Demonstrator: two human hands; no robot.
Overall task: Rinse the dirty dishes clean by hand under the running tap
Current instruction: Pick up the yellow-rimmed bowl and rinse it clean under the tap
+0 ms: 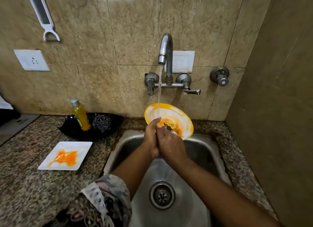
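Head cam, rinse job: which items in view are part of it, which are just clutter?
In the job:
yellow plate, held by both hands: left hand, right hand
running tap
sink
stained square white plate

Lying about:
yellow bottle
steel scrubber
black dish
peeler

Two dirty plates: one round yellow plate under the tap, one square white plate left of the tap; two hands.

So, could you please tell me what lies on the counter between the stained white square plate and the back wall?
In the head view, a black dish sits there, holding a yellow bottle and a steel scrubber.
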